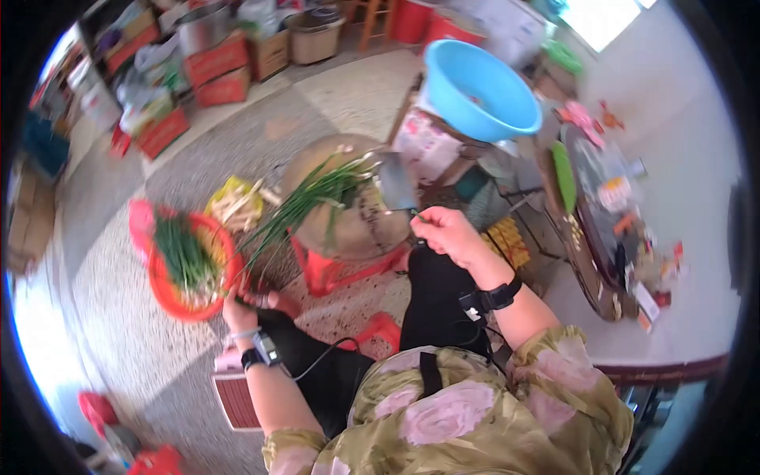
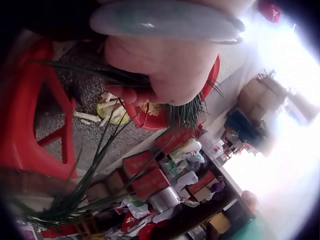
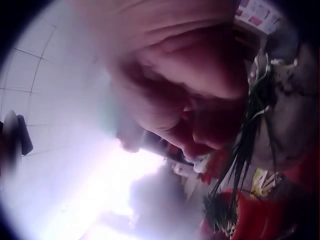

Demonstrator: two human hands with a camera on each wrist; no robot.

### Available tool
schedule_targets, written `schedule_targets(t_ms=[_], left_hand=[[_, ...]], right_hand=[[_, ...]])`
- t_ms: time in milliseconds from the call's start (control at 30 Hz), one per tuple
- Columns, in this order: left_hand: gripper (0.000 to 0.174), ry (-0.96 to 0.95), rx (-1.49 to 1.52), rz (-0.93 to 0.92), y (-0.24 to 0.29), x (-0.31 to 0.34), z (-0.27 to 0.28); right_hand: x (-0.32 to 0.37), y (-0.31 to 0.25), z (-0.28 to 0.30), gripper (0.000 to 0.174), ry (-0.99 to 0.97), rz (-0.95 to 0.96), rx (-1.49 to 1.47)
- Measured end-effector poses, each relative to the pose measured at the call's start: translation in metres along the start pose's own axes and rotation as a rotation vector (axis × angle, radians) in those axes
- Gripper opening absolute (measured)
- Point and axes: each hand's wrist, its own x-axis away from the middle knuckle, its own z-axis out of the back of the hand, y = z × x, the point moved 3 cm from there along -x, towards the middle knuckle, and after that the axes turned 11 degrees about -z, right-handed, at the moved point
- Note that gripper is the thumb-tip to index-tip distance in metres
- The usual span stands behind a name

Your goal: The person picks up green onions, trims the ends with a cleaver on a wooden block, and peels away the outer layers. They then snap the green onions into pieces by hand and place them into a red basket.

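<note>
A round chopping board point(image 1: 380, 232) rests on a red plastic stool point(image 1: 321, 277) in front of the person. Long scallions point(image 1: 305, 198) lie across the board, their leaves hanging over its left side. A cleaver point(image 1: 397, 184) lies at its right edge, beside the right hand point(image 1: 453, 237). That hand's thumb and finger pinch together, with a scrap of green leaf at their tips. The right wrist view shows its fingers point(image 3: 210, 120) curled. Beside an orange-red basin point(image 1: 161, 298), the left hand point(image 1: 240, 310) grips dark green scallion leaves point(image 2: 122, 75), which stick out past its fingers.
More scallions point(image 1: 184, 249) lie in the basin. Behind it is a yellow bag point(image 1: 228, 188) of pale strips. A blue tub point(image 1: 483, 91) stands at the back right, near a cluttered table point(image 1: 673, 344). Red cartons point(image 1: 218, 59) line the far wall.
</note>
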Motion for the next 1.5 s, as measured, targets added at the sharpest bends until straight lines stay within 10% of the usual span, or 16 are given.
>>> schedule_targets(t_ms=[533,1033,1200,1500], left_hand=[[0.014,-0.040,-0.125,-0.031,-0.005,0.037,-0.008],[0.015,0.019,-0.335,-0.035,-0.019,0.063,0.008],[0.012,-0.001,-0.252,0.073,-0.029,0.082,-0.006],[0.011,-0.302,-0.259,0.003,-0.034,0.158,-0.148]], right_hand=[[0.173,0.063,0.273,0.021,0.783,0.199,-0.410],[0.181,0.101,0.322,0.023,1.398,0.347,0.446],[0.195,0.084,0.308,0.034,1.285,0.229,0.233],[0.097,0.051,0.150,0.030,0.491,0.310,0.132]])
